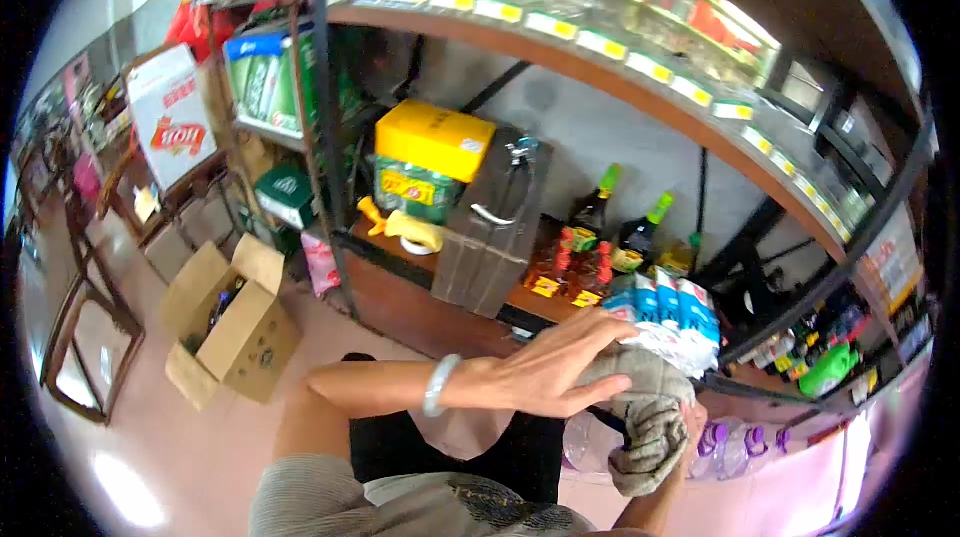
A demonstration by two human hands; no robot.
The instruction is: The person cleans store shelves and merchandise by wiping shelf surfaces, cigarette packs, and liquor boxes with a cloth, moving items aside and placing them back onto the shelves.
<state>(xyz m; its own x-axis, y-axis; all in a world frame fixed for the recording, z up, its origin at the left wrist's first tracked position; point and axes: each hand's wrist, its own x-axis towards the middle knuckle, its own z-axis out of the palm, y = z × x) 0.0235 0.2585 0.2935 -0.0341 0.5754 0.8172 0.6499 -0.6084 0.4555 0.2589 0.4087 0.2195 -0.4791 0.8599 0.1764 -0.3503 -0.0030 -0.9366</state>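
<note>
My left hand (557, 367), with a pale bangle on its wrist, reaches across in front of the shelf. Its fingers are stretched out and its thumb stands apart, at the edge of a bunched grey cloth (650, 415). Fingers of my right hand (690, 429) wrap round the right side of that cloth; part of this hand is hidden behind it. Just beyond both hands, blue-and-white wrapped packs (672, 312) sit on the shelf edge. Red-capped bottles (568, 262) with yellow tags stand left of the packs, and green-necked dark bottles (595, 207) are behind them.
A tall dark box (490, 227) stands on the lower shelf (400, 267) beside a yellow box (432, 140) and a yellow spray bottle (400, 227). An open carton (240, 337) is on the floor at left. Large clear bottles (735, 447) stand low at right.
</note>
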